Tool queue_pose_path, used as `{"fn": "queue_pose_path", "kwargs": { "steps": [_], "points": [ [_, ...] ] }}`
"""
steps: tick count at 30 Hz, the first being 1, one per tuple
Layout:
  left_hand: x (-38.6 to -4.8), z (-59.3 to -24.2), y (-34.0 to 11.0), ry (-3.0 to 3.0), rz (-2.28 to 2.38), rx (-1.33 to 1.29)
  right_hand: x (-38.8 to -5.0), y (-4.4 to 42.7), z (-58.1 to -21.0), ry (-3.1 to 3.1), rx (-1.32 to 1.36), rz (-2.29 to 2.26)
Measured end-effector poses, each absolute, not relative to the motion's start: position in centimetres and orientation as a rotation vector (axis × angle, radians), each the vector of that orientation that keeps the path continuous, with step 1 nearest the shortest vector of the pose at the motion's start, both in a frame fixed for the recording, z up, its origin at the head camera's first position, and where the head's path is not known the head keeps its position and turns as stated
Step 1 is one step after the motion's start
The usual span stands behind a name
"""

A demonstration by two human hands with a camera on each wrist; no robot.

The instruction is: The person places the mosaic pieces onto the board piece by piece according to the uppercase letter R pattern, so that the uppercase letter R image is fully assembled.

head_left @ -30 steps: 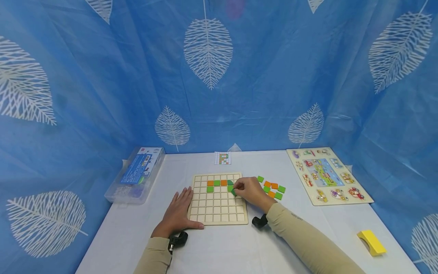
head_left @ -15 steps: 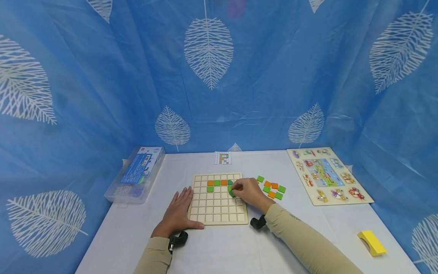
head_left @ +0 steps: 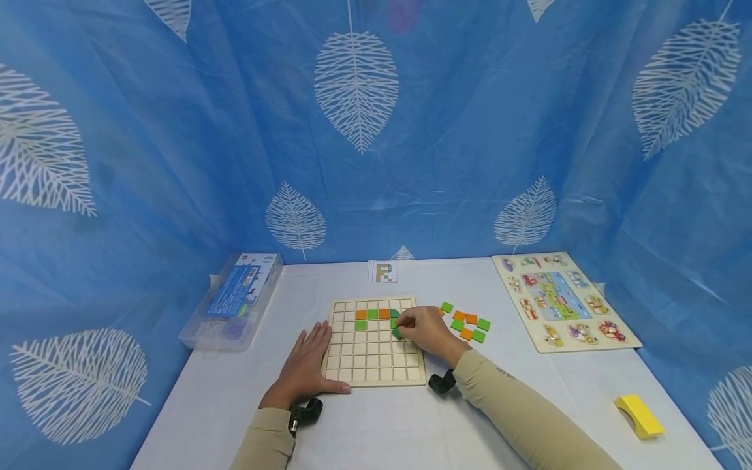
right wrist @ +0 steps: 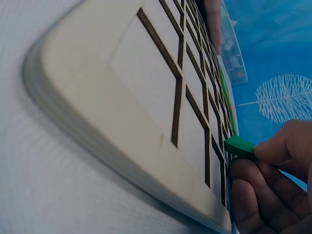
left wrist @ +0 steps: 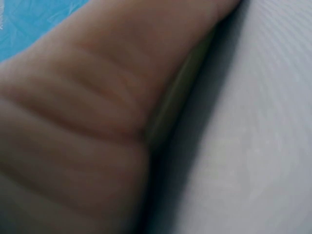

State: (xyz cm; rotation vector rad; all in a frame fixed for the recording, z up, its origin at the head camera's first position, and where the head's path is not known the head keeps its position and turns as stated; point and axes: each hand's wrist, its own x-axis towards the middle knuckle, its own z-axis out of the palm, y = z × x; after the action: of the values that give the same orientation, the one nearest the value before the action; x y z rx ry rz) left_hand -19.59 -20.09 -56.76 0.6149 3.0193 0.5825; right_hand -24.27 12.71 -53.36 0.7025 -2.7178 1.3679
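Observation:
A wooden grid board [head_left: 373, 362] lies on the white table with orange and green tiles set in its upper rows. My left hand [head_left: 307, 362] rests flat against the board's left edge, fingers spread and thumb along the near corner. Over the board's right side, my right hand [head_left: 427, 328] pinches a dark green tile [right wrist: 240, 146] between thumb and finger. That tile has a curved side and stands tilted at a cell below a lighter green tile. The left wrist view shows only blurred skin and the board's edge.
Loose orange and green tiles [head_left: 472, 319] lie right of the board. A small pattern card [head_left: 382, 271] sits behind it. A clear plastic box [head_left: 235, 303] stands at left, a picture puzzle board [head_left: 564, 303] at right, and a yellow arched block [head_left: 638, 416] near the right edge.
My right hand has shifted slightly left with the dark green tile, which is now lower over the cell beneath the lighter green tile. My left hand has stayed in place.

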Motion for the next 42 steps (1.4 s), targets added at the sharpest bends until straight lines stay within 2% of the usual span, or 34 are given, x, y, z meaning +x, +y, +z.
{"fn": "queue_pose_path", "kwargs": {
  "steps": [20, 42],
  "points": [
    [-19.6, -56.6, -20.2, 3.000, 0.559, 0.625, -24.5, 12.8, -53.1, -2.775, 0.579, 1.478],
    [-19.5, -56.4, -20.1, 3.008, 0.547, 0.619, -24.6, 12.4, -52.5, -2.892, 0.629, 1.186]
  ]
}}
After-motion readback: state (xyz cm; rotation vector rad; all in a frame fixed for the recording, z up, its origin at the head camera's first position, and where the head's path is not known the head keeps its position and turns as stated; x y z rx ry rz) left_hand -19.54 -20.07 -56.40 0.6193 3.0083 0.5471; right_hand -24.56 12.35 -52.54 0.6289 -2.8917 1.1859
